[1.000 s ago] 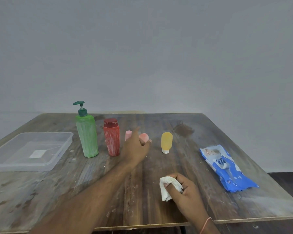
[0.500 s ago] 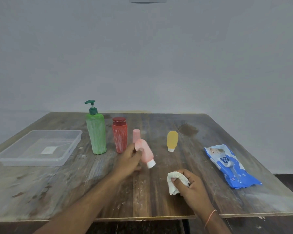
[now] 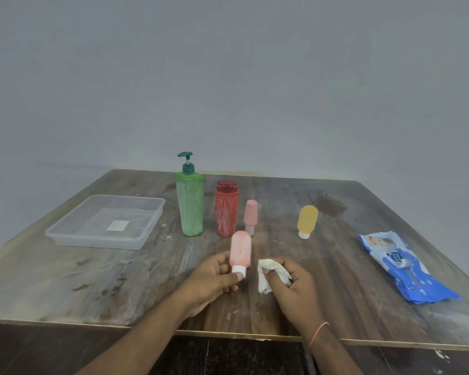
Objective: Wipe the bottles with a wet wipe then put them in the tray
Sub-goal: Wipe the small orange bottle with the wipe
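My left hand (image 3: 214, 280) grips a pink bottle (image 3: 240, 251) by its white cap end, the body pointing up and away over the table. Just right of it, my right hand (image 3: 295, 286) pinches a crumpled white wet wipe (image 3: 266, 276), a small gap from the bottle. Standing in a row behind are a green pump bottle (image 3: 190, 205), a red bottle (image 3: 226, 209), a smaller pink bottle (image 3: 251, 216) and a yellow bottle (image 3: 307, 220), the last two cap-down. The clear plastic tray (image 3: 146, 228) lies at the left with no bottle in it.
A blue wet-wipe pack (image 3: 401, 266) lies near the right edge of the worn wooden table (image 3: 92, 280). The table's front edge runs just below my wrists. A grey wall stands behind the table.
My left hand took the pink bottle from the row and brought it toward me, turning it more upright. My right hand with the wipe has moved closer to the bottle.
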`<state>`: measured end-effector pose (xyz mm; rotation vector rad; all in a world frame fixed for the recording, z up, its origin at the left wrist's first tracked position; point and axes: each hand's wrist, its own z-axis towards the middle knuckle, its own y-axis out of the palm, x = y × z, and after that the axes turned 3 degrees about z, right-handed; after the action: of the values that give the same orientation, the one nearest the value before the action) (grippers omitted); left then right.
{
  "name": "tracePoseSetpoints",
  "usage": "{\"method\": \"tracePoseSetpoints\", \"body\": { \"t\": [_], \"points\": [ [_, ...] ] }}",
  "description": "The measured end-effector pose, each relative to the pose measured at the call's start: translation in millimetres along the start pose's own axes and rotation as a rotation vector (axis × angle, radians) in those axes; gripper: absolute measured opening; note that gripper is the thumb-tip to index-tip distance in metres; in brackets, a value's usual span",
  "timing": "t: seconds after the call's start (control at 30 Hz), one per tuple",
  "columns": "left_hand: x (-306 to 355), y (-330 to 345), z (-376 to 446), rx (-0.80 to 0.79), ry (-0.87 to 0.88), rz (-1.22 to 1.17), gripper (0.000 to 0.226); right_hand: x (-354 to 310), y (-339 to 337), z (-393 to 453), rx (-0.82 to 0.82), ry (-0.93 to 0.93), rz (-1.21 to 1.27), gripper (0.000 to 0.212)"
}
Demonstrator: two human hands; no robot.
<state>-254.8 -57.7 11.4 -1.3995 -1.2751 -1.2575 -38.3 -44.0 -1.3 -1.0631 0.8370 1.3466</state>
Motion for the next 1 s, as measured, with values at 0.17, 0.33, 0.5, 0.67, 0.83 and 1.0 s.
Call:
{"method": "tracePoseSetpoints", "body": {
  "t": [0.17, 0.33, 0.5, 0.67, 0.83, 1.0],
  "points": [
    [-7, 2, 2, 0.083, 0.052, 0.022, 0.038, 2, 26, 17, 0.029, -0.072, -0.107, 0.017],
    [-8, 2, 0, 0.075, 0.073, 0.101, 0.034, 16, 28, 22, 0.062, -0.137, -0.303, 0.017],
    [-11, 3, 2, 0.058, 0.099, 0.147, 0.044, 16, 28, 22, 0.003, -0.232, -0.374, 0.024],
    [-13, 3, 2, 0.110, 0.128, 0.140, 0.037, 18, 29, 23, 0.029, -0.250, -0.411, 0.021],
    [-12, 4, -1, 0.135, 0.143, 0.211, 0.040, 22, 30, 27, 0.098, -0.240, -0.476, 0.015],
    [-14, 3, 0, 0.166, 0.139, 0.191, 0.042, 19, 32, 20, -0.021, -0.388, -0.514, 0.022]
  ]
}}
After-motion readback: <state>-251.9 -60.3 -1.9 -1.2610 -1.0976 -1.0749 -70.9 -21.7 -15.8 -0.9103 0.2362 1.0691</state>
